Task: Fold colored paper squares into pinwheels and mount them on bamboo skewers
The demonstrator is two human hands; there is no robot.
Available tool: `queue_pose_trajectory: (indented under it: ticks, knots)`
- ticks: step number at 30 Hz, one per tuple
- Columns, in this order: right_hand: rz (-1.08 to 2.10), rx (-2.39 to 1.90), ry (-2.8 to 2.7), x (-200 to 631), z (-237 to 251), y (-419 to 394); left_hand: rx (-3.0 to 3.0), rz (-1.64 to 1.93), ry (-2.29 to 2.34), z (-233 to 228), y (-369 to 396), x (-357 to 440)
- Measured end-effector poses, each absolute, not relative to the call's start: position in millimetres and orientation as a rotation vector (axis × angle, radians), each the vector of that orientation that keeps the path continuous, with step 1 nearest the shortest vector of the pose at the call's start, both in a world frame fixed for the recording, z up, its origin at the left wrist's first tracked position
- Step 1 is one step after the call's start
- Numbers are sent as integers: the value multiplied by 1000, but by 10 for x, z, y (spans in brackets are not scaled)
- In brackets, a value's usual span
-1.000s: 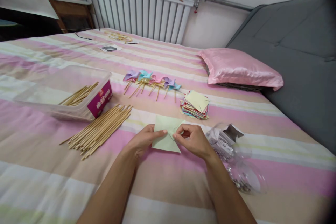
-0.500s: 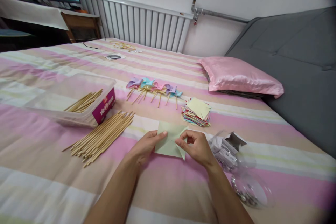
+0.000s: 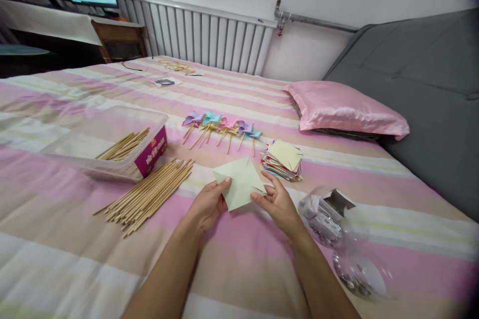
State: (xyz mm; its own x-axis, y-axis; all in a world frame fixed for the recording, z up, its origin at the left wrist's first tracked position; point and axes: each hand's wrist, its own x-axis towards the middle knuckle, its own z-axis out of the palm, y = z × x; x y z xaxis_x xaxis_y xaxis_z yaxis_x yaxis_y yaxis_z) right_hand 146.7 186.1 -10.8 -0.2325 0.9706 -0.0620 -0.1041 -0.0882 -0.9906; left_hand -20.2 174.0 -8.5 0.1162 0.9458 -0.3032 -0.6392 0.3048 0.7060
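Note:
A pale green square of paper [image 3: 239,182] with slits at its corners is held above the bed, one corner pointing away from me. My left hand [image 3: 211,202] pinches its left side, thumb on top. On the right side, my right hand [image 3: 275,202] grips the edge between thumb and fingers, with the index finger stretched out. Just beyond lies a stack of cut paper squares [image 3: 284,157] in several colours, a pale yellow one on top. Finished paper pinwheels [image 3: 224,124] on sticks lie in a row farther off.
To the left, a bundle of wooden sticks [image 3: 149,197] lies beside a clear plastic box [image 3: 149,154] holding more sticks. At right are a clear bag with small boxes [image 3: 324,217] and a clear round container of small metal pieces [image 3: 355,274]. A pink pillow [image 3: 348,109] rests by the headboard.
The green paper has turned so a corner now points away from me. My right hand has shifted its grip, and its fingers have opened out along the right edge.

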Motion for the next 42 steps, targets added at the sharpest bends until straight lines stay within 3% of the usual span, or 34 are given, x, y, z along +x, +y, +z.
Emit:
queue_pose_trajectory:
  ticks: [9, 23, 33, 42]
  knots:
    - [1535, -1040, -1015, 1419, -207, 1879, 598, 1216, 712, -65, 1704, -169]
    - [1456, -942, -1437, 1642, -72, 1904, 627, 982, 950, -48, 1682, -241]
    - [1481, -820, -1622, 1790, -40, 1901, 565, 1085, 960, -78, 1698, -249]
    - [1319, -918, -1853, 1757, -23, 1903, 572, 1038, 972, -14, 1687, -229]
